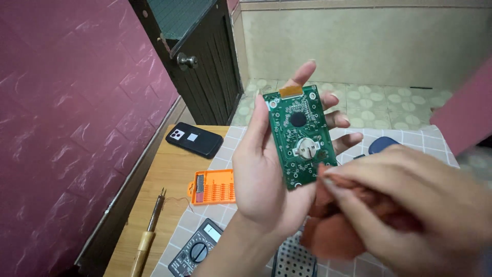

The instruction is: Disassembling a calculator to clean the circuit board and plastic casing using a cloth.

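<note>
My left hand (266, 169) holds a green circuit board (300, 136) upright by its edges, thumb on the left side and fingers behind. The board has a black round blob, a coin-cell holder and an orange ribbon strip at the top. My right hand (410, 200) pinches a reddish-brown cloth (333, 231) and presses it against the board's lower right corner.
On the wooden table (159, 190) lie a black phone (195, 139), an orange screwdriver bit case (212, 187), a soldering iron (148, 231) and a multimeter (197, 249). A white tile-patterned mat (415, 139) and a perforated black item (293, 259) sit below. A dark door (200, 56) stands behind.
</note>
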